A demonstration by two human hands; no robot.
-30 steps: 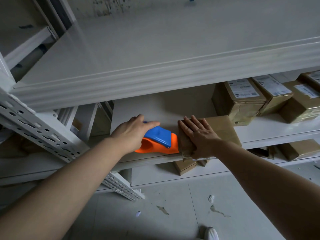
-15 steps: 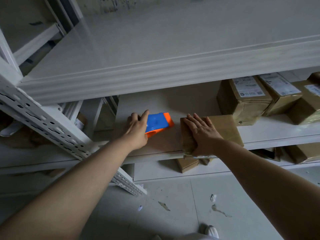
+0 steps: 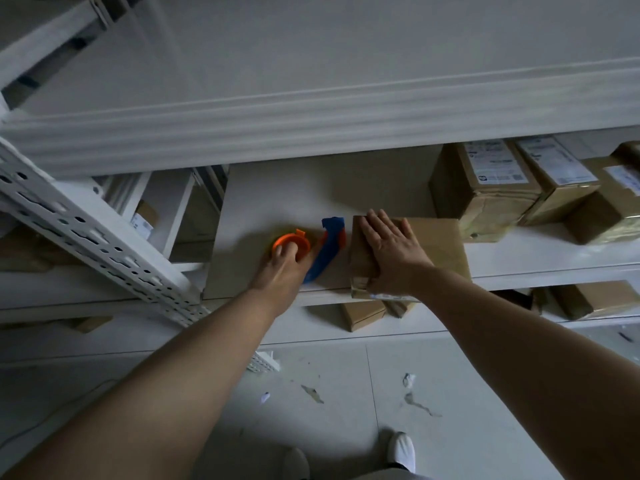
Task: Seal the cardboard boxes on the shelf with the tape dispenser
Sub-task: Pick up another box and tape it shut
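Pressure from the flat right hand is steadying the brown cardboard box while the left hand is gripping the orange-and-blue plastic tape dispenser.

Free shelf behind tape dispenser, labelled boxes crowding right, upper shelf overhead

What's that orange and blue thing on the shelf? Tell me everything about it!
That is the tape dispenser, which looks like plastic. It has a round orange ring and a curved blue part with a bit of orange at its far end. It lies on its side on the white shelf, just left of a brown cardboard box. Whether it touches the box is hard to tell. The left hand grips it, fingers curled into the orange ring.
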